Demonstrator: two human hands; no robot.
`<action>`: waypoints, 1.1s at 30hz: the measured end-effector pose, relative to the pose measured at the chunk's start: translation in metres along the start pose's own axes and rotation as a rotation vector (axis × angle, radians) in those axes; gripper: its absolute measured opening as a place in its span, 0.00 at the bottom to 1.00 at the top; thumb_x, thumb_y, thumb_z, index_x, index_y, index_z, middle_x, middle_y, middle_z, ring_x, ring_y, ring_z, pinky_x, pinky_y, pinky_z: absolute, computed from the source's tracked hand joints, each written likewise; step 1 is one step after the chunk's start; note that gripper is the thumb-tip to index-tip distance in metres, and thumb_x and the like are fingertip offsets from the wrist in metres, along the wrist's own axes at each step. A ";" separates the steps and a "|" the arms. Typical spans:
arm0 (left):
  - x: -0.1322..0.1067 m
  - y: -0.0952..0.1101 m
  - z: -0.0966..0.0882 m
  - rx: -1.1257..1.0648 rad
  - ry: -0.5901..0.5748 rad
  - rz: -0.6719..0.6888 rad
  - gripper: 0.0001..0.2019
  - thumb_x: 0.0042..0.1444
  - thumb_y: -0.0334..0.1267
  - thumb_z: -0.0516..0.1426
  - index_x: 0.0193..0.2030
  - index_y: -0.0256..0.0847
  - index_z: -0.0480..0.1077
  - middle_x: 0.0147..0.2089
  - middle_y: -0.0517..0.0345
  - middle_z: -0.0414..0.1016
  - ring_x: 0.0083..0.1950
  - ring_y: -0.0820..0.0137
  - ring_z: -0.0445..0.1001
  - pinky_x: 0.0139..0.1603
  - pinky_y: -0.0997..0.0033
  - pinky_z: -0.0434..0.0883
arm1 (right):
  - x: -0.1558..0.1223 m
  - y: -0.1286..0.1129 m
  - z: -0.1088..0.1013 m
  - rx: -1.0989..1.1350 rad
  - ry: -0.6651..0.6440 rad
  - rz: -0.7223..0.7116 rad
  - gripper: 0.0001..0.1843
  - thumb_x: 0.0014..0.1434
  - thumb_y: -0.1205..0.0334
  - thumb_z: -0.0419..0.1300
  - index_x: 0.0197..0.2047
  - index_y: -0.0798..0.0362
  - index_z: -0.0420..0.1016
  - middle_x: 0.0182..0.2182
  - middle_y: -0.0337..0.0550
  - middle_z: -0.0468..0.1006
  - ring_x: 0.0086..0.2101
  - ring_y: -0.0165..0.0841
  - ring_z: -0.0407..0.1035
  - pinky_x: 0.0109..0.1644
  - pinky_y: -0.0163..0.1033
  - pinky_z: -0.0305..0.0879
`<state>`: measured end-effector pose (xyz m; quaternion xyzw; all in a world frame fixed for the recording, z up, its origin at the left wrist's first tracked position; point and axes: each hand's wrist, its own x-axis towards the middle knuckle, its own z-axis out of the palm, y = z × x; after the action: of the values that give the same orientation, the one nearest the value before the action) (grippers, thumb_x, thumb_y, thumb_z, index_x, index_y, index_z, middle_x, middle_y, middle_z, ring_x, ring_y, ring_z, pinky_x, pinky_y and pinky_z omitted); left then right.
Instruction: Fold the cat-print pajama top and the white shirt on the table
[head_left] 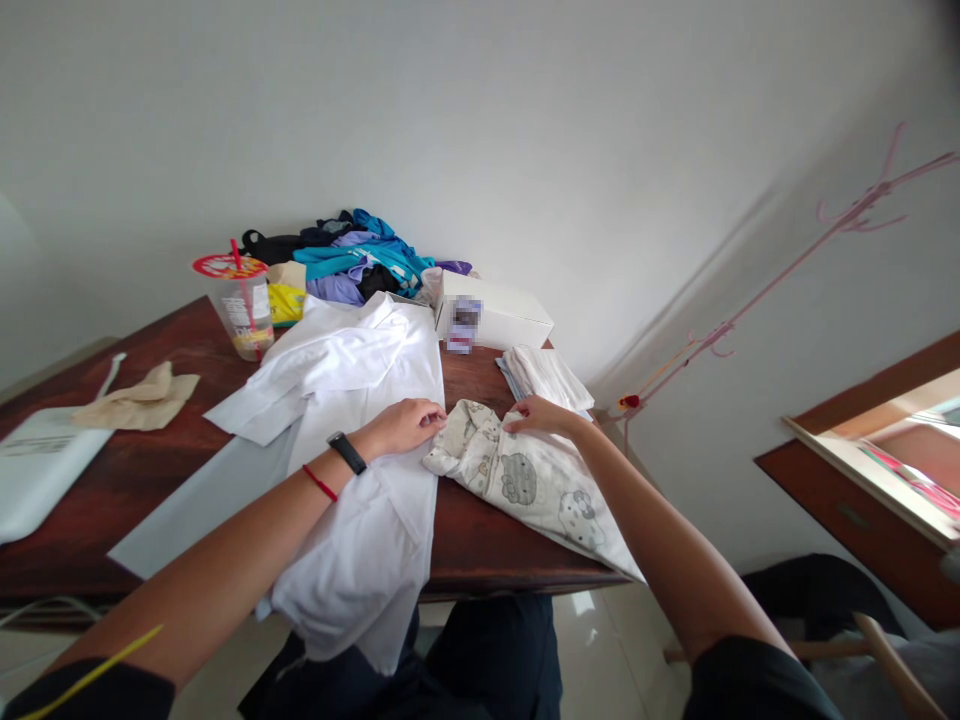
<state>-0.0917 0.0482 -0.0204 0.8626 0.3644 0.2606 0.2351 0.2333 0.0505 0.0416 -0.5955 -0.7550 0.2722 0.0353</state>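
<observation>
A cream shirt (529, 480) with cartoon cat prints lies folded into a long shape near the table's front edge, its collar toward the middle. My left hand (405, 425) is closed, with bent fingertips at the collar end of this shirt; its wrist rests over a white garment (367, 390). With thumb and fingers pinched, my right hand (544, 415) grips the upper edge of the printed shirt. The white garment is spread loosely to the left, and its lower part hangs over the table's front edge.
Behind stand a white box (502, 310) and a heap of clothes (360, 255). A small folded stack (547, 375) lies at the right. Leftward are a plastic cup (244, 310) with a straw, a brown napkin (142, 400) and a white device (52, 470). A pink coat rack (787, 250) leans right.
</observation>
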 end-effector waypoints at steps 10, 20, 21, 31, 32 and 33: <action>-0.003 0.008 0.001 -0.003 -0.001 0.033 0.22 0.67 0.53 0.54 0.56 0.39 0.76 0.54 0.47 0.78 0.53 0.60 0.77 0.55 0.64 0.71 | -0.013 0.004 -0.011 0.084 0.038 -0.120 0.23 0.55 0.39 0.63 0.30 0.53 0.73 0.24 0.35 0.67 0.27 0.30 0.60 0.31 0.37 0.53; -0.003 0.002 0.020 0.165 -0.155 0.196 0.35 0.61 0.56 0.62 0.73 0.52 0.62 0.77 0.47 0.52 0.74 0.46 0.56 0.72 0.49 0.57 | -0.021 -0.013 -0.007 0.713 -0.065 -0.145 0.24 0.54 0.37 0.68 0.37 0.51 0.75 0.32 0.42 0.79 0.33 0.37 0.73 0.38 0.40 0.71; -0.003 0.001 0.020 0.164 -0.160 0.203 0.35 0.61 0.55 0.62 0.73 0.53 0.61 0.77 0.48 0.51 0.75 0.46 0.55 0.72 0.49 0.57 | -0.021 -0.016 -0.008 0.764 -0.072 -0.149 0.24 0.53 0.37 0.69 0.36 0.50 0.75 0.31 0.43 0.79 0.32 0.37 0.73 0.38 0.40 0.71; -0.003 0.006 0.016 0.149 -0.178 0.212 0.26 0.63 0.53 0.61 0.65 0.49 0.71 0.76 0.47 0.54 0.74 0.45 0.56 0.72 0.46 0.56 | 0.011 -0.051 0.009 0.697 -0.107 -0.238 0.26 0.57 0.35 0.65 0.39 0.52 0.76 0.35 0.45 0.81 0.35 0.38 0.75 0.41 0.42 0.70; -0.003 0.007 0.016 0.142 -0.158 0.232 0.24 0.63 0.52 0.60 0.64 0.48 0.72 0.76 0.46 0.56 0.74 0.47 0.58 0.72 0.48 0.57 | 0.017 -0.052 0.016 0.561 -0.064 -0.227 0.25 0.58 0.36 0.64 0.38 0.52 0.76 0.35 0.44 0.80 0.36 0.38 0.74 0.41 0.41 0.69; -0.002 0.008 0.015 0.129 -0.137 0.243 0.22 0.65 0.50 0.59 0.63 0.46 0.73 0.74 0.46 0.58 0.73 0.49 0.60 0.72 0.50 0.58 | 0.023 -0.052 0.022 0.411 0.006 -0.214 0.23 0.59 0.38 0.63 0.36 0.53 0.76 0.34 0.44 0.80 0.35 0.38 0.73 0.41 0.41 0.68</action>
<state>-0.0794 0.0381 -0.0276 0.9294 0.2563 0.2036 0.1703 0.1729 0.0556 0.0398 -0.4932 -0.7425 0.4132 0.1866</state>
